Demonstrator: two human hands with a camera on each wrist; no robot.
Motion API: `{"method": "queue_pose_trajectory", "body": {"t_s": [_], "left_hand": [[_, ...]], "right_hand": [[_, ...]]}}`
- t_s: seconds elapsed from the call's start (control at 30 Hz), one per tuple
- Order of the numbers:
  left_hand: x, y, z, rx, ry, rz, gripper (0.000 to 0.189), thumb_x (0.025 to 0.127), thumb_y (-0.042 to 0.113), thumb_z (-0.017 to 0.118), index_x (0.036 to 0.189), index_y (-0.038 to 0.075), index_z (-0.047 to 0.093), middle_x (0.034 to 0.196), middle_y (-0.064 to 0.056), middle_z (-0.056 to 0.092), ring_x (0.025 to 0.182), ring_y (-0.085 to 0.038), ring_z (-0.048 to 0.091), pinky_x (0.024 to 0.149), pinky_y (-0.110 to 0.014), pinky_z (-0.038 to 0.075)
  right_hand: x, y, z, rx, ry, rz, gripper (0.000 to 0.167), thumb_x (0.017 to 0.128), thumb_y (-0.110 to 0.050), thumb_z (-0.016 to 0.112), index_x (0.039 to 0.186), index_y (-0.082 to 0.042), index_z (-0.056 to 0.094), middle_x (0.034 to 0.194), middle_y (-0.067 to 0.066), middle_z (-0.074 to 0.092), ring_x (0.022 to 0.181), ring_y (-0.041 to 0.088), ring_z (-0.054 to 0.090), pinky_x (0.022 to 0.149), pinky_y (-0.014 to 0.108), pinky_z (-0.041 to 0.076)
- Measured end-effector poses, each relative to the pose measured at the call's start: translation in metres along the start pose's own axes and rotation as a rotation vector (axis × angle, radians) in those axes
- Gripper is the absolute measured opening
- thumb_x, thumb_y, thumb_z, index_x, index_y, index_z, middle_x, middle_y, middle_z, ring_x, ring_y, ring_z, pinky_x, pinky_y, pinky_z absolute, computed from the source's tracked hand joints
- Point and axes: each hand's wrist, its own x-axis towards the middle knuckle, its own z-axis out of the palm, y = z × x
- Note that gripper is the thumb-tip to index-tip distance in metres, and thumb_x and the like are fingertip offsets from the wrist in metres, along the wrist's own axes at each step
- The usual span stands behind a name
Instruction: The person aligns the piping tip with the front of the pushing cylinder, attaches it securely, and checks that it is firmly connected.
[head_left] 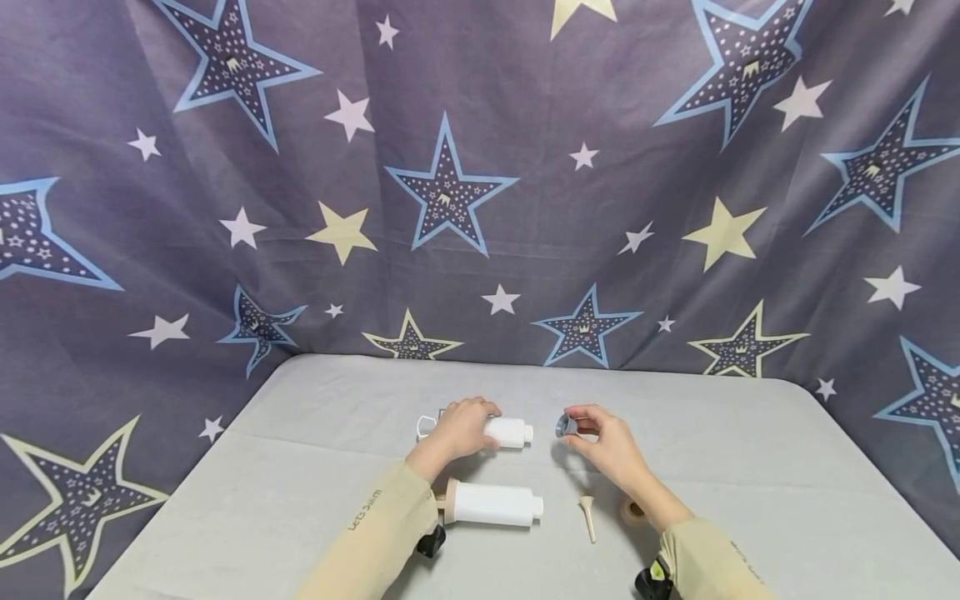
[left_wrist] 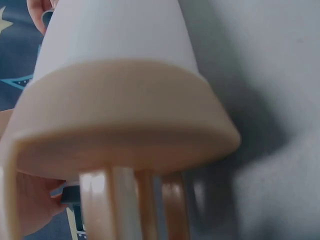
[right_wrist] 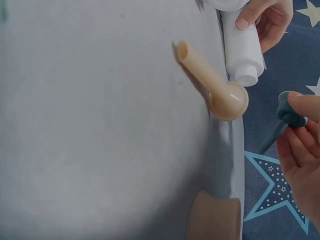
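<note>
My left hand (head_left: 465, 425) grips a white cylinder (head_left: 507, 432) with a short neck pointing right; the hand covers its other end. A pale loop handle (head_left: 426, 427) shows beyond that hand. In the air to the right, my right hand (head_left: 606, 442) pinches a grey funnel-shaped nozzle (head_left: 566, 426); the right wrist view shows the nozzle's thin stem (right_wrist: 274, 136). The cylinder's neck and the nozzle are apart. Nearer lies a second white cylinder (head_left: 495, 505) with a beige flange (left_wrist: 125, 110), beside the left sleeve.
A beige nozzle (head_left: 588, 517) with a thin stem lies on the grey-covered table (head_left: 300, 467). Beneath the right forearm is a beige ring (head_left: 633, 512), partly hidden. A star-patterned curtain (head_left: 450, 292) hangs behind the table.
</note>
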Motion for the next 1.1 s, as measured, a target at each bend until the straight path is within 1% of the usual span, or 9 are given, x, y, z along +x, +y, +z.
{"method": "queue_pose_trajectory", "body": {"t_s": [0.37,0.57,0.77,0.9,1.1], "left_hand": [[-0.0011,-0.0012,0.0029,-0.006,0.003,0.003,0.047,0.067,0.019,0.077,0.110,0.009,0.063,0.107,-0.009,0.065,0.099,-0.027,0.059,0.090,-0.044,0.041],[-0.0004,-0.0031,0.0048,0.000,0.007,0.007,0.047,0.066,0.020,0.077,0.110,0.010,0.063,0.106,-0.008,0.065,0.099,-0.027,0.059,0.090,-0.043,0.041],[-0.0001,-0.0047,0.0054,0.022,0.022,0.027,0.047,0.066,0.021,0.077,0.110,0.011,0.063,0.107,-0.008,0.065,0.099,-0.027,0.059,0.088,-0.043,0.041],[-0.0005,-0.0056,0.0046,0.037,0.027,0.031,0.047,0.066,0.023,0.078,0.109,0.012,0.064,0.106,-0.007,0.065,0.098,-0.026,0.060,0.087,-0.043,0.043],[-0.0013,-0.0077,0.0031,0.051,0.023,0.018,0.047,0.067,0.026,0.078,0.109,0.012,0.064,0.105,-0.007,0.066,0.098,-0.026,0.060,0.087,-0.043,0.044]], "right_hand": [[-0.0009,0.0028,0.0020,-0.024,-0.006,0.010,0.038,0.073,-0.007,0.073,0.110,-0.006,0.062,0.110,0.009,0.062,0.091,0.023,0.063,0.083,0.036,0.050],[-0.0006,0.0036,0.0029,-0.040,-0.005,0.019,0.038,0.074,-0.008,0.073,0.110,-0.006,0.062,0.110,0.009,0.062,0.092,0.023,0.063,0.084,0.037,0.049],[-0.0009,0.0018,0.0025,-0.049,-0.014,0.038,0.038,0.074,-0.010,0.072,0.110,-0.007,0.062,0.108,0.009,0.063,0.093,0.024,0.063,0.085,0.038,0.049],[-0.0006,0.0008,0.0018,-0.060,-0.020,0.032,0.037,0.075,-0.010,0.072,0.110,-0.006,0.062,0.108,0.011,0.064,0.093,0.026,0.063,0.085,0.039,0.049],[-0.0004,0.0005,0.0009,-0.084,-0.026,0.020,0.037,0.075,-0.011,0.072,0.110,-0.006,0.063,0.104,0.010,0.065,0.092,0.025,0.064,0.085,0.038,0.049]]}}
